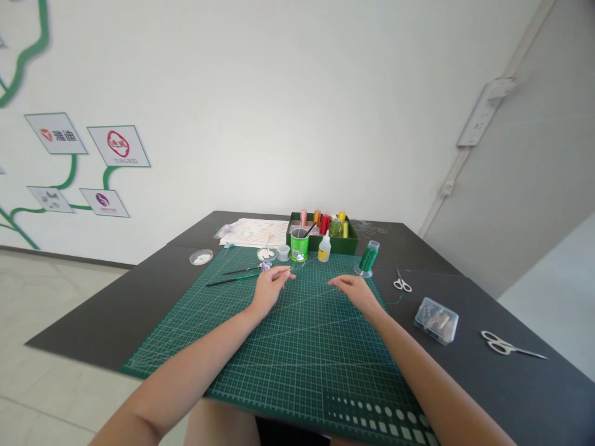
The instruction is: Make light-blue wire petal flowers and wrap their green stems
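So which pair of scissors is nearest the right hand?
The smaller pair, just off the green mat by the right hand; the bigger pair lies farther right, beyond the clear box.

Both hands rested on the green cutting mat (297, 347): the left hand (268, 290) pinched a thin needle-like piece, the right hand (356, 291) lay fingers curled, near a green thread spool (369, 256).

The mat (302, 353) lies bare between my left hand (268, 288) and right hand (356, 290) and back toward me; ahead a green cup (299, 246), glue bottle (324, 248) and thread spool (369, 257) stand in the way
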{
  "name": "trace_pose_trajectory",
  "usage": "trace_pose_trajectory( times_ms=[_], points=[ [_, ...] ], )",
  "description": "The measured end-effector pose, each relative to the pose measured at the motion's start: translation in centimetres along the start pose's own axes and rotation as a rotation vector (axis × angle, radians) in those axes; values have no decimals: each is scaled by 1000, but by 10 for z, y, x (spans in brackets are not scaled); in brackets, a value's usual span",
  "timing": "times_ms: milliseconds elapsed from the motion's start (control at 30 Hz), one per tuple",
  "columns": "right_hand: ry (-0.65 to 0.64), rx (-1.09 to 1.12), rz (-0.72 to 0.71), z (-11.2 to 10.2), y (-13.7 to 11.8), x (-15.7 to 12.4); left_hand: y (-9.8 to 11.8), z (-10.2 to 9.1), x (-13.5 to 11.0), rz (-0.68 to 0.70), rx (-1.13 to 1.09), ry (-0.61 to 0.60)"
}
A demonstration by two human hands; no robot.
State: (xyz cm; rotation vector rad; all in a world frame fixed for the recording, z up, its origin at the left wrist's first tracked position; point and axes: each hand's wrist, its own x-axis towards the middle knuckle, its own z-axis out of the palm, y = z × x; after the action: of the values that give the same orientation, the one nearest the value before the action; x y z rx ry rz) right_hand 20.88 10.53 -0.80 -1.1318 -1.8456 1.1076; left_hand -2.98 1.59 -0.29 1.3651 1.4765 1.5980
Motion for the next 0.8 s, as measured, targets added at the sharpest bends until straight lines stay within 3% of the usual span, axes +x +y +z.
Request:
trace_pose_trajectory(
  times_ms=[100, 200, 367, 500, 600, 800],
  points=[
    [123, -111, -24, 4, 5, 1, 0, 2, -2, -6, -1, -35],
    [118, -145, -105, 16, 1, -6, 1, 6, -5, -21, -10, -91],
    [-159, -18, -266, 45, -10, -23, 0, 12, -12, -29, -26, -186],
    [-290, 212, -198, 62, -14, -34, -1, 14, -16, -20, -38, -207],
    [-253, 223, -131, 66, -19, -40, -3, 14, -15, -11, -47, -200],
    [-137, -81, -147, 60, -36, -48, -5, 11, -13, -11, -2, -186]
  ],
)
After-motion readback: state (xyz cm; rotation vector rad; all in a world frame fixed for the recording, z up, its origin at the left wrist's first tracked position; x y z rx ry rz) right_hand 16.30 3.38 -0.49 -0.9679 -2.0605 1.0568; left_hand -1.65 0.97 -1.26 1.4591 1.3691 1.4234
